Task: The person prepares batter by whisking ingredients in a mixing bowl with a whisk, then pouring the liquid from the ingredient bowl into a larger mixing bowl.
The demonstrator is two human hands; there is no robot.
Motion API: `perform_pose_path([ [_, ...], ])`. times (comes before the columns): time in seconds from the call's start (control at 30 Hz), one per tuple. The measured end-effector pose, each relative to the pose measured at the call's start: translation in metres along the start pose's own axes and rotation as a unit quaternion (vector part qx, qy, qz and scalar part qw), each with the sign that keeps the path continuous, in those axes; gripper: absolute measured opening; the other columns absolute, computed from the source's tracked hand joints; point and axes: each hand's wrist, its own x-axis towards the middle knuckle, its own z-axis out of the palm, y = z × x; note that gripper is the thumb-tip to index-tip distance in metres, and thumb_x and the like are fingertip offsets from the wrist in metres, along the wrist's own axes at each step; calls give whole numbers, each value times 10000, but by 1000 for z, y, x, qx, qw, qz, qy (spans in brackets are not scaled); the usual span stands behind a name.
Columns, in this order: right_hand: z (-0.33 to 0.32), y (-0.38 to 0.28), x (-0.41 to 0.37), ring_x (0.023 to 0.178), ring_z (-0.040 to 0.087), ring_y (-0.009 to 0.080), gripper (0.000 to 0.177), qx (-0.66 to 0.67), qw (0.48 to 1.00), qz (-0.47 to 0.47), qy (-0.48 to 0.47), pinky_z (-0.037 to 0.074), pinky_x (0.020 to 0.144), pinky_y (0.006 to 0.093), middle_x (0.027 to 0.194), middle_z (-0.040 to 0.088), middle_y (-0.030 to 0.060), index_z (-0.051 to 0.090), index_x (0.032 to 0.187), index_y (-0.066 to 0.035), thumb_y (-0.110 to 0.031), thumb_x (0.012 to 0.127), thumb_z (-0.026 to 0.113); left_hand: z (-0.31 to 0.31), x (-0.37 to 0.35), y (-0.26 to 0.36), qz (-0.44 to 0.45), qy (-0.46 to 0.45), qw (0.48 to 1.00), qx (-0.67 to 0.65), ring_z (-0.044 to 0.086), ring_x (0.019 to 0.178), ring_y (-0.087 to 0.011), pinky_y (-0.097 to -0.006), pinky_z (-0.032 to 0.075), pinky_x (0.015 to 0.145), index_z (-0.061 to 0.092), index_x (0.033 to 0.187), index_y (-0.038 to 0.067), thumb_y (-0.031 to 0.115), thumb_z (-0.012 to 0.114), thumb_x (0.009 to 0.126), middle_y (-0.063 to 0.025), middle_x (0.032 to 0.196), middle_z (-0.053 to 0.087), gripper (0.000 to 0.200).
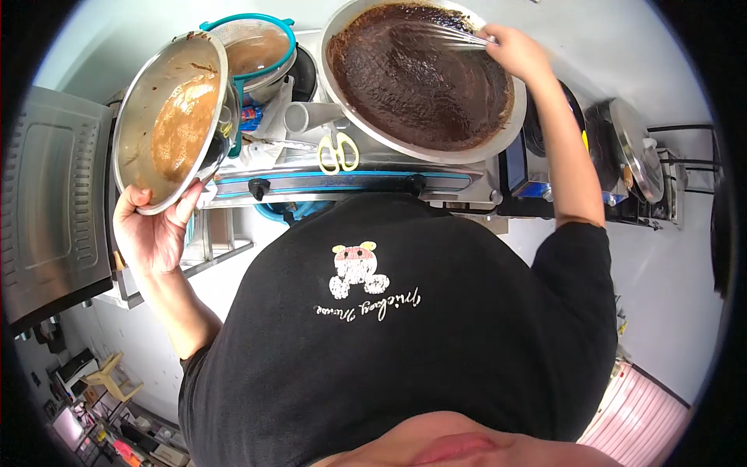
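Observation:
My left hand [159, 229] grips the lower rim of a steel mixing bowl [132, 144], fingers and thumb pinched on its edge. The bowl is tilted, and a brown frothy liquid [187, 124] lies in it. Over at the upper right, my right hand [520, 53] is closed round the handle of a wire whisk [459, 36]. The whisk's wires dip into a thick dark brown mixture [420, 82] that fills a large round pan [498, 144]. Swirl marks show on the mixture's surface. The whisk's far end is partly hidden in it.
Behind the bowl stands a teal-rimmed strainer [264, 23] over a container. Yellow-handled scissors [338, 153] and a grey cup [299, 117] sit near the stove's front edge [342, 183]. A metal lid [638, 148] leans at the right; a grey ridged panel [58, 194] stands at the left.

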Motion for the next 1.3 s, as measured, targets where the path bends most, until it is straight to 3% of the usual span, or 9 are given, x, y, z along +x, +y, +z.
perform_pose_path([
  [0.13, 38, -33, 19, 823, 589, 305, 276, 58, 998, 18, 24, 450, 738, 384, 866, 616, 147, 579, 1003, -130, -177, 747, 486, -7, 2, 8, -3, -8, 1000, 5, 448, 1045, -506, -599, 440, 837, 244, 1268, -72, 27, 400, 712, -308, 1245, 365, 586],
  [0.3, 56, -42, 6, 724, 585, 271, 149, 94, 989, -4, -117, 447, 656, 371, 743, 602, 129, 580, 821, -73, -100, 693, 508, -15, 6, 15, -14, -21, 1000, 17, 440, 1067, -493, -601, 423, 856, 250, 1270, -65, 27, 391, 719, -297, 1251, 368, 575],
  [0.4, 29, -29, -20, 719, 584, 265, 141, 48, 986, -48, -155, 444, 650, 371, 735, 599, 124, 573, 811, -71, -93, 688, 510, -23, 11, 18, -29, -31, 999, 15, 438, 1070, -490, -600, 421, 860, 253, 1268, -65, 24, 391, 718, -294, 1253, 369, 574],
  [0.7, -86, -18, -80, 796, 590, 298, 225, -132, 980, 45, -140, 455, 683, 383, 824, 617, 133, 598, 886, -93, -76, 670, 539, -24, 19, 18, -44, -48, 998, -5, 438, 1073, -487, -598, 415, 869, 262, 1265, -61, 20, 404, 711, -292, 1254, 368, 577],
  [0.77, -95, -21, -84, 790, 589, 311, 220, -171, 954, 137, -206, 455, 689, 379, 820, 615, 143, 599, 874, -78, -61, 665, 532, -22, 23, 19, -47, -47, 998, -1, 437, 1074, -487, -598, 415, 869, 262, 1264, -61, 20, 405, 710, -292, 1253, 368, 578],
  [0.9, -37, 27, -83, 842, 586, 337, 210, -167, 970, 140, -108, 455, 705, 423, 877, 616, 169, 599, 897, -99, -144, 747, 458, -22, 25, 19, -58, -42, 997, -2, 436, 1074, -487, -600, 420, 863, 254, 1269, -59, 20, 402, 712, -289, 1259, 362, 581],
  [1.03, 27, -1, -56, 931, 579, 311, 339, -104, 968, 207, -95, 459, 770, 427, 1002, 596, 168, 556, 1059, -164, -152, 744, 430, -20, 22, 14, -58, -24, 998, -10, 429, 1080, -489, -603, 421, 859, 240, 1275, -58, 20, 397, 715, -285, 1266, 354, 587],
  [1.17, 46, -27, -43, 870, 574, 334, 240, -44, 991, 126, -8, 451, 744, 438, 895, 609, 166, 561, 982, -124, -156, 766, 463, -12, 16, 10, -51, -14, 999, -3, 421, 1088, -491, -607, 421, 855, 235, 1279, -56, 19, 396, 713, -285, 1267, 352, 592],
  [1.3, 31, -31, -53, 818, 573, 331, 189, -7, 993, 16, -114, 446, 696, 424, 821, 598, 157, 544, 923, -104, -122, 743, 488, -11, 12, 6, -45, -7, 999, 2, 416, 1090, -494, -612, 420, 853, 236, 1280, -54, 20, 393, 712, -285, 1271, 347, 594],
])
